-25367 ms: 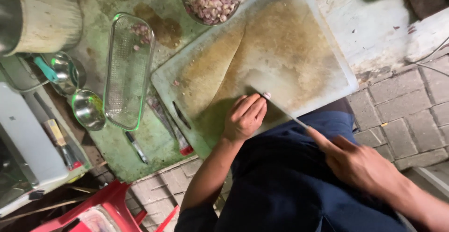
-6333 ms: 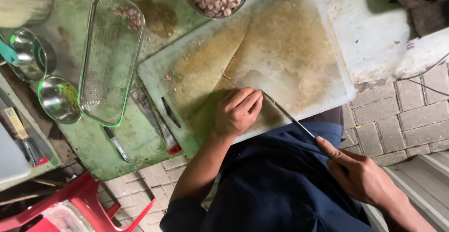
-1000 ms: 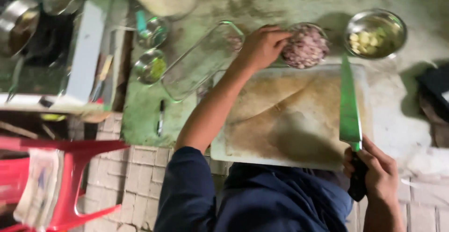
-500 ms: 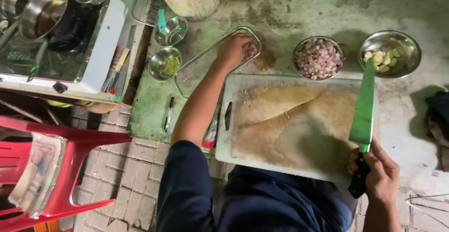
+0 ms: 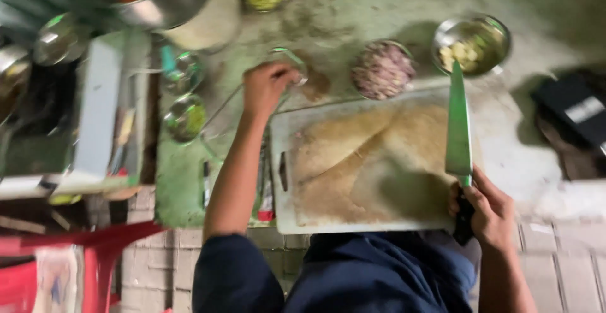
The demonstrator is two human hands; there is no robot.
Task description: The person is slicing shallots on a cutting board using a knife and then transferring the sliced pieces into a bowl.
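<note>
Left hand (image 5: 268, 89) reaches far across the worktop (image 5: 353, 10), fingers curled onto the clear glass dish (image 5: 252, 108) rim. Right hand (image 5: 489, 209) clenches the knife (image 5: 459, 130) over the near cutting board (image 5: 366, 161), blade pointing away.

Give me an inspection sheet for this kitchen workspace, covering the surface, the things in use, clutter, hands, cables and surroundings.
Surface: worn, stained green counter.
Things in use: white cutting board, stained brown; knife with its blade over the board's right part; glass tray left of the board.
Clutter: bowl of chopped reddish bits, bowl of pale chunks, small metal cups, large pot.
Hands: left hand at the tray's far rim; right hand gripping the knife handle.
Cables: nothing seen.
Surroundings: stove at left, red plastic chair, brick floor.
</note>
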